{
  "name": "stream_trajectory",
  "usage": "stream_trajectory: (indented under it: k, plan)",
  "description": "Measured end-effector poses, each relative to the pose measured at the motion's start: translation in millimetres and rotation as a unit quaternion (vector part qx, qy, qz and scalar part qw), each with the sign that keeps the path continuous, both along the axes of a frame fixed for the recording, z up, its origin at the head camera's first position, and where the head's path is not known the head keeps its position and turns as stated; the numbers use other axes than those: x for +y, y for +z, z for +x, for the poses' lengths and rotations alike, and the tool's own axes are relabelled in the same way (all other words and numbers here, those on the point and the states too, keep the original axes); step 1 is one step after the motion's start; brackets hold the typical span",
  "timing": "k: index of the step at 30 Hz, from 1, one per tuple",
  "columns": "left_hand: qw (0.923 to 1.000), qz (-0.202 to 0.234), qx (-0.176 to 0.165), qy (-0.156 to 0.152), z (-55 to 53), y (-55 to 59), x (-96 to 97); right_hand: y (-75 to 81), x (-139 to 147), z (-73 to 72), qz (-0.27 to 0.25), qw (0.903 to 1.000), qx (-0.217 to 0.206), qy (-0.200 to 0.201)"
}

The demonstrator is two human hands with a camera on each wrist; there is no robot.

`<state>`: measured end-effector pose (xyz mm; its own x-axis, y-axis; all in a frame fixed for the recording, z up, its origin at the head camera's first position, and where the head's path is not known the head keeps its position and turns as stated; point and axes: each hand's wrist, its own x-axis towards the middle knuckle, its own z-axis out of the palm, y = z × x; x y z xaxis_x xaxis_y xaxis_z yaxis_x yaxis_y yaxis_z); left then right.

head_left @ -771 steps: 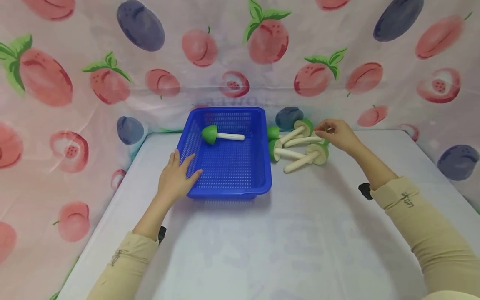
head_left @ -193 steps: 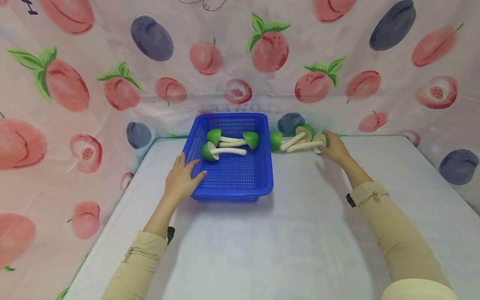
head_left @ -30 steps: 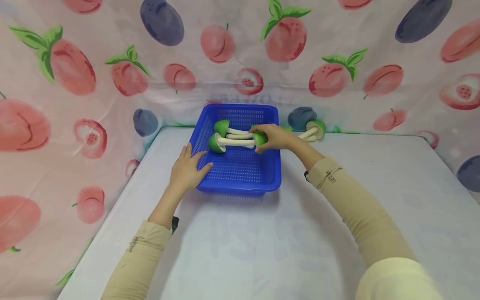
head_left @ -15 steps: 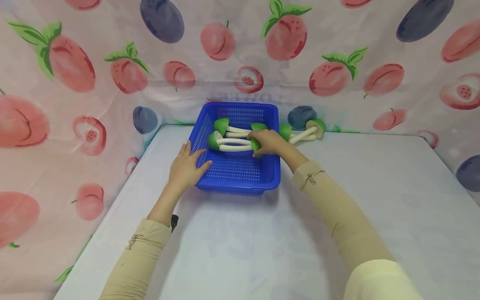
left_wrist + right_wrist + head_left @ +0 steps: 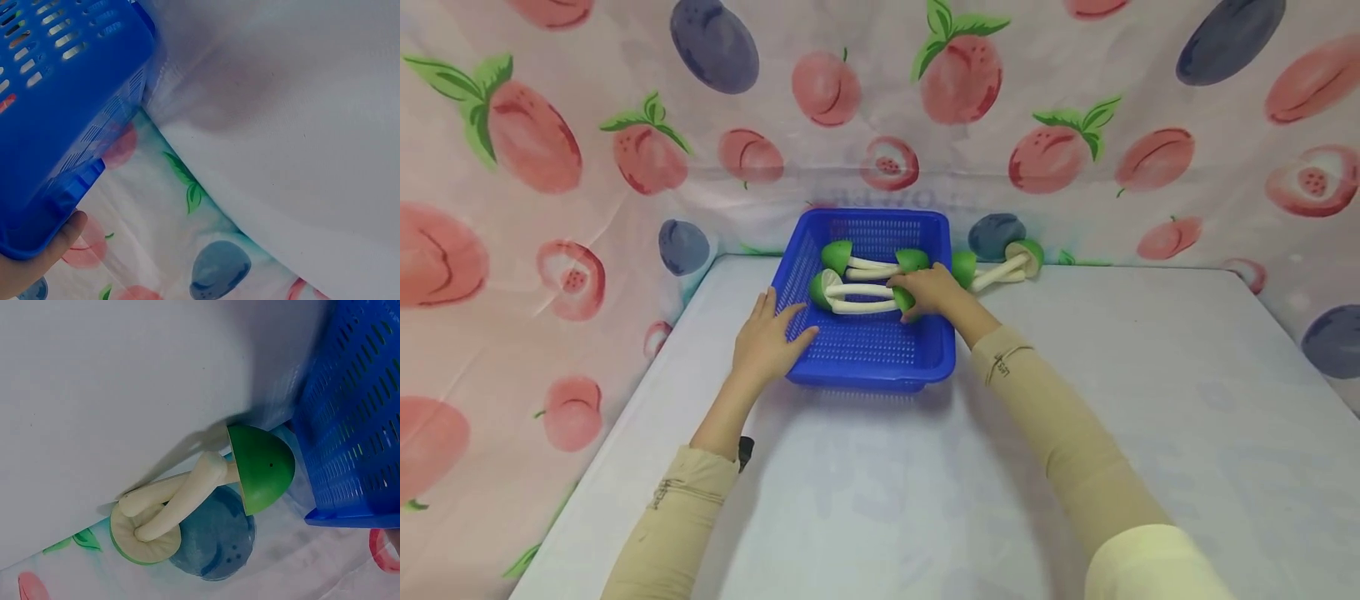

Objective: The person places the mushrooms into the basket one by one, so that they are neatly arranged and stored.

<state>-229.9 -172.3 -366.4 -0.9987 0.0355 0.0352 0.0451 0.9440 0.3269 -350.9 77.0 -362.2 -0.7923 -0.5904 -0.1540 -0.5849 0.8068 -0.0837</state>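
Left hand (image 5: pixel 767 343) spread against the basket's (image 5: pixel 872 375) left rim; right grip (image 5: pixel 929 292) clamped on a mushroom's (image 5: pixel 868 307) capped end.
It lies crosswise inside, mid-frame, stem pointing left from that grip; farther back, right of the basket, two loose mushrooms (image 5: pixel 998 272) lie nearer the right hand.

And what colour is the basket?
Blue all over; the basket shows best in the head view.

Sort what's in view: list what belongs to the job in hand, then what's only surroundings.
Part of the job:
blue basket, left hand at its left rim
green-capped mushroom, gripped by the right hand inside the basket
three other mushrooms in the basket
two loose mushrooms beside it, probably meant to join them

Surroundings:
white tabletop
fruit-print cloth
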Motion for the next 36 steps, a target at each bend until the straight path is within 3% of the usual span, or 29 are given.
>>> stream_trajectory:
  k: [7,16,23,29,32,36]
  plan:
    - [1.0,0.004,0.0,0.001,0.9,-1.2,-0.8,-0.2,-2.0,1.9,0.0,1.0,-0.001,0.005]
    - [1.0,0.008,0.002,0.001,2.9,1.1,-0.4,-1.8,-4.1,1.1,0.007,0.9996,0.028,0.004]
    - [1.0,0.005,0.002,0.002,0.4,-0.3,-0.7,-1.8,-0.9,-0.4,-0.055,0.9971,0.052,0.01]
    - [1.0,0.002,0.001,0.0,-1.7,0.0,-0.2,-1.7,1.0,-0.5,-0.104,0.9937,0.04,-0.01]
    - [1.0,0.0,0.0,0.001,-1.5,-0.4,-0.1,-2.1,0.2,-0.4,-0.085,0.9957,0.036,-0.009]
    - [1.0,-0.002,0.0,-0.001,-1.1,-0.9,-0.3,-1.6,-2.0,0.3,-0.006,0.9993,0.036,0.0]
